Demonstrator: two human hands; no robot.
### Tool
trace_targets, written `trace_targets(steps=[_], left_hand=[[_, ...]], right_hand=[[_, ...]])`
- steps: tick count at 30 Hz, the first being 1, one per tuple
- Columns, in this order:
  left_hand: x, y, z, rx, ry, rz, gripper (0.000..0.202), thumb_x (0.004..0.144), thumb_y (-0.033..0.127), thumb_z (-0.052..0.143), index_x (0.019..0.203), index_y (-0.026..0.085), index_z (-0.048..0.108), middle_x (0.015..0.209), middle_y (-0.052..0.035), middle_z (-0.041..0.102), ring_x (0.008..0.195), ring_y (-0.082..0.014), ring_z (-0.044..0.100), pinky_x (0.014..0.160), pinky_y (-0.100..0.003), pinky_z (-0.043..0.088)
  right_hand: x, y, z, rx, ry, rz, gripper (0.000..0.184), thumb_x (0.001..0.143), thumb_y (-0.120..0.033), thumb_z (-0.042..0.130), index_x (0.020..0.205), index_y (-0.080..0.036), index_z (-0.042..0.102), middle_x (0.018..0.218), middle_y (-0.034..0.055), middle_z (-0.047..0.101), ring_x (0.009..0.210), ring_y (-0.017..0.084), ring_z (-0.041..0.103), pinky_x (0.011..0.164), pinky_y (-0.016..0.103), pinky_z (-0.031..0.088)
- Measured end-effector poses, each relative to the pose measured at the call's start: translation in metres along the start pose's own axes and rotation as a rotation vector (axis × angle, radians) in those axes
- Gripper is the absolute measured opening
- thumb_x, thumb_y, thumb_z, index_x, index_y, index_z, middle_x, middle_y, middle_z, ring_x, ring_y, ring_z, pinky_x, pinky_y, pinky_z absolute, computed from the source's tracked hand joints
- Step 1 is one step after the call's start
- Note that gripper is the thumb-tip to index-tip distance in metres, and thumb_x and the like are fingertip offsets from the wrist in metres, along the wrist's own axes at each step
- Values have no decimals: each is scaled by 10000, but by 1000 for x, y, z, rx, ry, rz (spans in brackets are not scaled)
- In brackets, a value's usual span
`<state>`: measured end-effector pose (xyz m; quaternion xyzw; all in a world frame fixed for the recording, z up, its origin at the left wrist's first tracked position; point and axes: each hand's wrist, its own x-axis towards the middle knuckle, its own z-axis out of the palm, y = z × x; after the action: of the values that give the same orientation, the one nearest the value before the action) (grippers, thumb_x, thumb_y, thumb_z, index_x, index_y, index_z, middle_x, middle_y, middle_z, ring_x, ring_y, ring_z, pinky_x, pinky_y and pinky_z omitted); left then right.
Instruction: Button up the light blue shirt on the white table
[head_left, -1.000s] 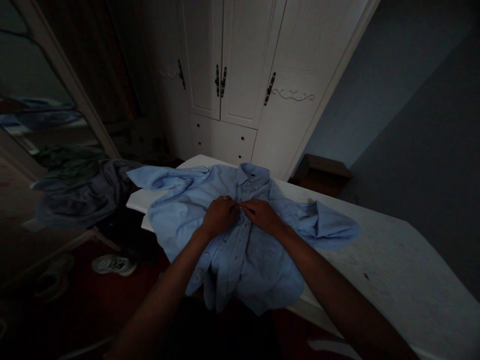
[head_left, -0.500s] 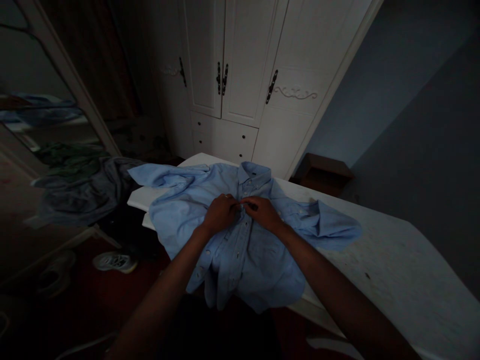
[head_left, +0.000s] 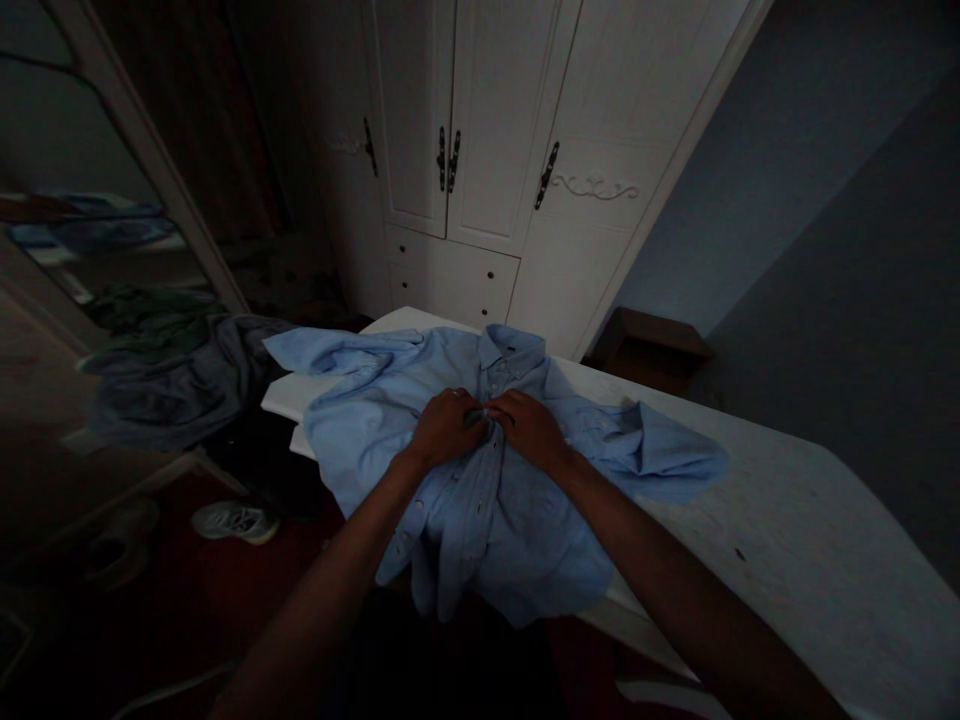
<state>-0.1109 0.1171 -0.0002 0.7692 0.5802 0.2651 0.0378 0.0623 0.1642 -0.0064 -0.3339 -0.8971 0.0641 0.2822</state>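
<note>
A light blue button-up shirt (head_left: 360,425) lies front up on a white table (head_left: 780,540), collar toward the wardrobe and sleeves out to both sides. My left hand (head_left: 450,425) and my right hand (head_left: 525,428) meet at the front placket, below the collar. Both pinch the cloth there with fingertips nearly touching; any button between them is hidden. Below my hands the placket hangs apart, with buttons showing on the left edge and buttonholes on the other. The hem droops over the near table edge.
A white wardrobe (head_left: 487,130) stands behind the table. Crumpled grey clothes (head_left: 187,380) are heaped at the left, near a mirror (head_left: 97,180). Below them a shoe (head_left: 236,522) rests on the red floor. A small brown wooden stand (head_left: 652,345) is at the back right.
My fingertips have shifted slightly at the placket, and the fingers of my right hand are bent closer to the left. The shirt keeps its place; the view has moved a little.
</note>
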Motion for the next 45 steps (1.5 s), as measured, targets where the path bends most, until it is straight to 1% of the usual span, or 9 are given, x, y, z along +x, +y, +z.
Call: trace_targets(steps=[3,6,20,25,27,29,33,40,45], left_hand=[[0,0,1,33,-11,-6,213,825,286,574,949,171,704,931,-76,665,910,-224,585,818,-331,464],[1,0,1,47,-19,-12,213,847,281,553,954,172,702,938,-76,663,929,-220,588,839,-327,464],[1,2,4,95,18,-4,225,865,283,549,956,166,718,910,-80,669,901,-219,590,815,-323,463],[1,4,1,100,2,-17,223,877,296,538,915,182,726,895,-74,672,890,-216,593,794,-319,467],[1,4,1,105,-4,-13,229,879,301,537,919,183,728,904,-75,674,898,-218,593,805,-322,469],[0,5,0,105,-11,-9,231,876,293,539,947,182,729,924,-76,675,911,-218,592,823,-327,470],[0,5,0,101,-14,-24,241,870,287,541,984,181,725,957,-81,674,940,-220,589,850,-334,470],[0,7,-3,81,-18,-34,214,857,265,550,956,191,725,935,-79,671,936,-226,593,839,-341,478],[1,3,-1,44,-20,-29,186,862,267,563,921,195,725,927,-76,671,937,-223,599,842,-332,475]], right_hand=[[0,-6,-1,-59,-10,4,189,956,-206,520,1005,-193,702,950,76,668,906,194,615,802,292,487],[0,-9,-3,-51,-13,18,175,958,-217,518,983,-187,689,942,74,662,894,194,613,801,290,482],[4,3,1,198,28,42,127,886,-169,575,922,-182,696,878,48,675,812,173,614,765,288,461],[4,1,-2,249,14,70,116,856,-254,637,897,-167,701,798,31,681,724,152,612,693,259,455],[5,2,-2,249,16,79,100,848,-240,642,875,-172,710,784,26,691,711,146,620,679,250,455],[5,3,-2,249,15,78,95,846,-221,638,866,-180,721,794,27,710,719,147,634,684,247,461],[6,8,-3,285,-9,75,135,860,-248,634,885,-186,751,853,41,748,762,165,673,713,260,487],[6,10,-7,339,-56,102,161,864,-255,624,909,-189,763,882,40,766,799,184,704,735,280,515],[6,9,-5,313,-65,97,159,859,-210,610,922,-172,751,872,39,757,783,167,690,719,259,501]])
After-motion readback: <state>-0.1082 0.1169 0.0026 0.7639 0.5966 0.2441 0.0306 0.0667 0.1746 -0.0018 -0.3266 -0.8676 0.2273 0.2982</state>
